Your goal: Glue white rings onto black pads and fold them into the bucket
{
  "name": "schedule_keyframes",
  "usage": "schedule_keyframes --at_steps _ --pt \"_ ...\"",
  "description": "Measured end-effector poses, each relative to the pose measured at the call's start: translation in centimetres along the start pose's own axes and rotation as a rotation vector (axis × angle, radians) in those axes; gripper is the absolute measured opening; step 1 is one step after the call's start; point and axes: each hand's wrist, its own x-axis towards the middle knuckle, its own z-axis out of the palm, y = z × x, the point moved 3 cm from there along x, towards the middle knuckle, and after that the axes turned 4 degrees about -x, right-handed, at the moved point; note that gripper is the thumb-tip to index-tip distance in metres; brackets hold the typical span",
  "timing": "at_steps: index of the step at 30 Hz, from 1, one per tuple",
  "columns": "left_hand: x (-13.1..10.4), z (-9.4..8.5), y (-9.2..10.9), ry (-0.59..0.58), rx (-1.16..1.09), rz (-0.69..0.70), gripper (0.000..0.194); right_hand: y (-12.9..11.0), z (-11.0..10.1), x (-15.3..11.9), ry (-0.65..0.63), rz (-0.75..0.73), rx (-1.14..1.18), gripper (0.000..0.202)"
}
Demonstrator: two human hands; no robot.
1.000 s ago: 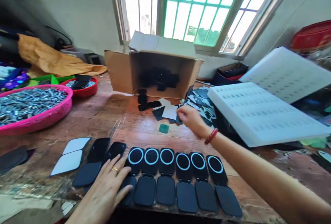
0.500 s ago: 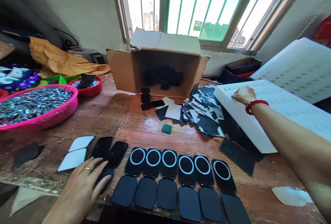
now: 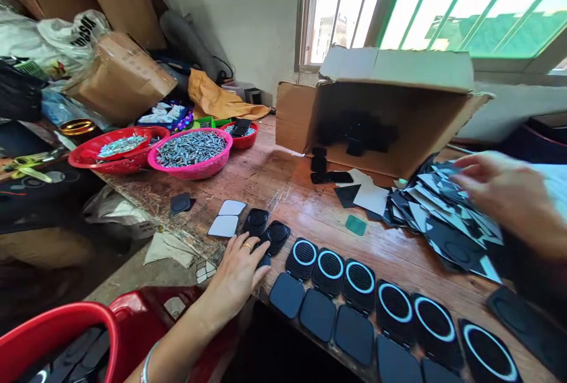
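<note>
My left hand [image 3: 237, 268] lies with fingers spread over the black hinged plates [image 3: 275, 235] at the table's front edge. Under its fingers a dark flap is partly covered. Beside them are two white rounded cards [image 3: 225, 226]. To the right runs a row of several opened black folding pads [image 3: 359, 282], each with a white ring on its upper half and a plain lower flap. My right hand [image 3: 500, 188], smeared by motion, is over the right side of a heap of black and white cut sheets [image 3: 447, 212]; whether it holds anything does not show.
An open cardboard box [image 3: 295, 114] lies on its side at the back. A pink basket [image 3: 195, 173] of metal parts and a red basin [image 3: 84, 159] stand left. A green piece [image 3: 355, 225] lies mid-table. Below left is a red bucket [image 3: 110, 324] with black parts.
The view has swung left. My right hand has come off the white foam tray to the sheet heap. My left hand stays at the black plates.
</note>
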Motion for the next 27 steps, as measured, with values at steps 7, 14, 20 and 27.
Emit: schedule_keyframes --at_steps 7,14,20,27 --pt "0.3 -0.1 -0.1 -0.045 -0.062 0.016 0.034 -14.5 9.7 -9.3 -0.729 0.055 0.837 0.029" --pt "0.2 -0.4 -0.2 -0.097 -0.178 0.011 0.039 -18.9 14.9 -11.1 -0.832 0.054 0.908 0.016" --pt "0.2 -0.1 -0.2 -0.116 -0.178 -0.016 0.041 -21.3 17.8 -12.0 -0.856 0.011 0.821 0.006" --pt "0.6 -1.0 0.4 -0.184 -0.168 -0.034 0.042 -23.0 17.5 -12.2 -0.671 -0.301 0.630 0.010"
